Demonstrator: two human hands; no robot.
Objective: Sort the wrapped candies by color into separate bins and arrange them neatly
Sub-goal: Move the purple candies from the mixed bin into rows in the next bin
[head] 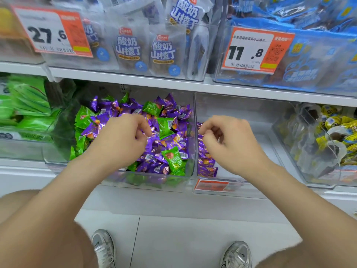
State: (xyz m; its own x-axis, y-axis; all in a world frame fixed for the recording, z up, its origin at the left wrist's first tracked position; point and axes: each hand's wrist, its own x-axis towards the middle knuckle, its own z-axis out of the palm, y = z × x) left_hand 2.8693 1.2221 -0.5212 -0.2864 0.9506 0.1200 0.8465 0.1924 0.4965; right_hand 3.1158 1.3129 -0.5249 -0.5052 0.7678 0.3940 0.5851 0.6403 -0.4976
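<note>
**Desk:** What sits under the hands on your feed?

**Operator:** I see two clear, hard plastic bins with straight walls, side by side on a white shelf (25, 172). The middle bin (154, 183) is heaped with small pillow-shaped sweets in glossy, crinkled foil. Most are purple candies (174, 141), with green candies (173, 159) scattered through them and banked along the bin's left side.

**Desk:** And the other one?

**Operator:** The right bin (243, 109) holds a purple stack (205, 163) in the same shiny wrappers with orange print, lined up in a column against its left wall. An orange label (211, 185) sits on its front lip.

**Desk:** How are the fingers?

**Operator:** My left hand (123, 138) is over the heap, its fingers curled down with the tips among the purple wrappers. I cannot tell whether they pinch one. My right hand (228, 144) is over the right bin, just beside the stack, with its fingers bent in toward the thumb. I cannot tell whether anything is caught between them.
</note>
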